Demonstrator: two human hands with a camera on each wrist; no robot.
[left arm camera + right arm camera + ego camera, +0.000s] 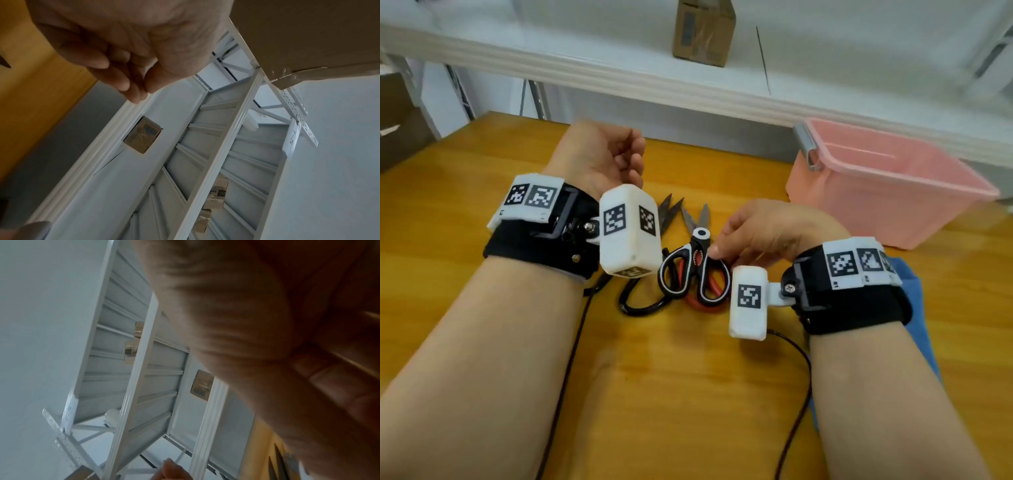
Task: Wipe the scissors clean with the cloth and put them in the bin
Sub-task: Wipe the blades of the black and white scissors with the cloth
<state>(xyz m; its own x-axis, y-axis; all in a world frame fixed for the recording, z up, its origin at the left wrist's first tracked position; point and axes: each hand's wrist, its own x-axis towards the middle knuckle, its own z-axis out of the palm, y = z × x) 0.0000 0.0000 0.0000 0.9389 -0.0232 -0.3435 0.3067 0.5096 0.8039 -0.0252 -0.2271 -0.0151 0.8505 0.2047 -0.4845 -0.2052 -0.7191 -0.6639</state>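
Scissors (697,270) with black-and-white handles lie in the middle of the bench (688,394), blades pointing toward its far edge, resting on top of a red-handled pair (702,301) and beside a black-handled pair (640,305) whose blades show at the left. We note the right hand (767,233) lowered over the top pair, one fingertip touching the handle near the pivot; whether the fingers have closed round anything we cannot tell, since the hand's back hides them and the right wrist view is filled by blurred skin. The left hand (602,157) hovers above the bench toward the far edge, fingers loosely curled, holding nothing. A blue cloth (914,308) lies at the right side of the bench, largely covered by the right forearm. The pink bin (887,185) stands at the far right corner, apart from the scissors. In our judgement the risks are these: lifting the top pair from a stack may drag or shift the pairs beneath it; the blades are slightly parted and could nick a finger during wiping; the cloth is pinned under the forearm and must be freed first. The bin's contents are not visible, and the cloth's full extent is cut off.
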